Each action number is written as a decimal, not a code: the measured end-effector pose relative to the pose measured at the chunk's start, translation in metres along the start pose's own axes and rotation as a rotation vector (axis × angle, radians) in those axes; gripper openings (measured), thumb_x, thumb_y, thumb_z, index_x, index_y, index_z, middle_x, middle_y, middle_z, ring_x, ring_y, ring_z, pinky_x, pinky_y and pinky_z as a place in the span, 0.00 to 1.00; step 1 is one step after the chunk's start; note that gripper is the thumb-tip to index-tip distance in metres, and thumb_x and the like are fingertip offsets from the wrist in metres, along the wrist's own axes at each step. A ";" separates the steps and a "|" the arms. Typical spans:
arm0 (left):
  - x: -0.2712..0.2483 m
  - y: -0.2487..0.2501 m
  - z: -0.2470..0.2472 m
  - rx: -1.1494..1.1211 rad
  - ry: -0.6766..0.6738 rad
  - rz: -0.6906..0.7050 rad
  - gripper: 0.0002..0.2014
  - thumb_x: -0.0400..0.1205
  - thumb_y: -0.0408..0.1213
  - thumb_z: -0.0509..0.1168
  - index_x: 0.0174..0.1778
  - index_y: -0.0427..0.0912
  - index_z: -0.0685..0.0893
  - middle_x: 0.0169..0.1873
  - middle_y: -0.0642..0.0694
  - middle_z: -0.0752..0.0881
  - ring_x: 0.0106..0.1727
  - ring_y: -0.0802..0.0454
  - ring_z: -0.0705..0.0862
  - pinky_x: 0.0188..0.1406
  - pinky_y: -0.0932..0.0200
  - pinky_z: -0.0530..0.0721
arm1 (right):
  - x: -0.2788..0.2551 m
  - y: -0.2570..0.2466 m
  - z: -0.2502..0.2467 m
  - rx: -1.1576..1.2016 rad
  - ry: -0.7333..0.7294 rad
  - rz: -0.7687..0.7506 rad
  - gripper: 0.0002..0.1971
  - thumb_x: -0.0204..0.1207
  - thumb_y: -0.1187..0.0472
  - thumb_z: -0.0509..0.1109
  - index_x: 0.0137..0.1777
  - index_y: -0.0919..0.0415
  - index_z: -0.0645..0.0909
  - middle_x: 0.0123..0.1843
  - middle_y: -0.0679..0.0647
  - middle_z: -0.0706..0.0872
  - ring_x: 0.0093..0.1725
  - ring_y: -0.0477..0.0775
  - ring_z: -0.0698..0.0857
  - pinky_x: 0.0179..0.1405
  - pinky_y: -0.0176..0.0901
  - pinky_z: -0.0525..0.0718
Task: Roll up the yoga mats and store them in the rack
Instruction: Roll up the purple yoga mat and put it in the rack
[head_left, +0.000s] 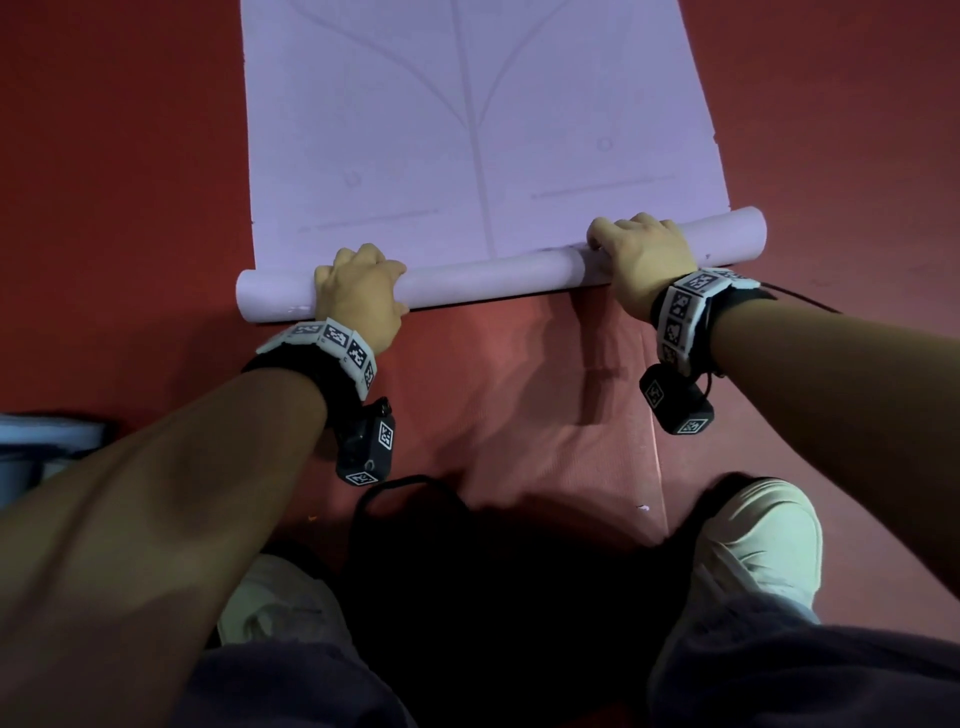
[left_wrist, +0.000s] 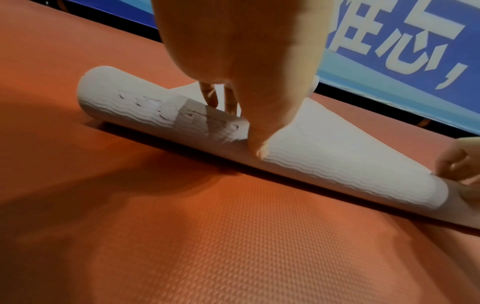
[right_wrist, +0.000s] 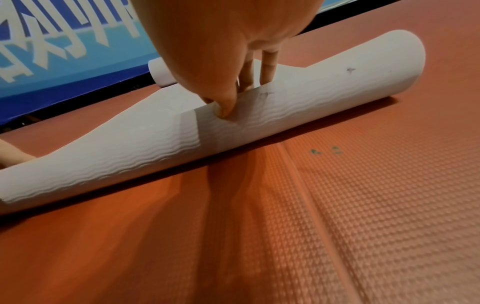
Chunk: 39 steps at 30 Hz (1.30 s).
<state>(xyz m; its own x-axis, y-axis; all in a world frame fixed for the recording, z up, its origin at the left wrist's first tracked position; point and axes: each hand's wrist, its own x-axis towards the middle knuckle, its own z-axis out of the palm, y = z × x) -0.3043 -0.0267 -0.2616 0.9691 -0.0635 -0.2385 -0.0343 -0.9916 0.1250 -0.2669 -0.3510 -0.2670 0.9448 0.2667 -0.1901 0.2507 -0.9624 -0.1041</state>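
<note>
Mat roll (head_left: 488, 273) spans across under left hand (head_left: 358, 291), right hand (head_left: 641, 254) grip.

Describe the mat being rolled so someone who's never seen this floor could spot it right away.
Start from the red textured floor. On it, ahead of the person's shoes, lies a pale lilac yoga mat, its near end curled into a tube gripped by the left hand and right hand. Faint printed lines and its pale colour distinguish it from the red mat beneath.
</note>
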 end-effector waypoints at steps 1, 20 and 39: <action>0.004 0.000 -0.003 0.012 -0.009 -0.007 0.21 0.80 0.41 0.72 0.71 0.47 0.81 0.65 0.43 0.80 0.67 0.39 0.74 0.66 0.44 0.68 | 0.002 0.001 0.000 -0.003 0.003 -0.006 0.19 0.69 0.73 0.65 0.59 0.58 0.76 0.50 0.58 0.85 0.55 0.65 0.78 0.52 0.53 0.69; 0.021 -0.003 -0.006 -0.003 0.006 -0.050 0.16 0.85 0.40 0.66 0.70 0.54 0.80 0.63 0.48 0.80 0.67 0.43 0.73 0.60 0.42 0.67 | 0.007 -0.001 -0.001 -0.036 0.106 -0.042 0.25 0.61 0.72 0.71 0.61 0.58 0.79 0.51 0.59 0.84 0.52 0.67 0.80 0.51 0.56 0.72; 0.019 -0.002 0.004 0.100 0.108 -0.014 0.25 0.80 0.52 0.70 0.73 0.51 0.79 0.64 0.46 0.80 0.69 0.39 0.72 0.70 0.31 0.63 | 0.004 0.002 0.023 -0.080 0.142 -0.070 0.32 0.70 0.57 0.69 0.76 0.60 0.72 0.79 0.58 0.74 0.75 0.67 0.72 0.72 0.61 0.66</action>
<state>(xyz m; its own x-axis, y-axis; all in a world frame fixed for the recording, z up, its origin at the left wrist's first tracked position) -0.2870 -0.0261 -0.2707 0.9900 -0.0421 -0.1343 -0.0392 -0.9989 0.0241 -0.2673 -0.3509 -0.2907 0.9433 0.3291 -0.0442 0.3278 -0.9441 -0.0335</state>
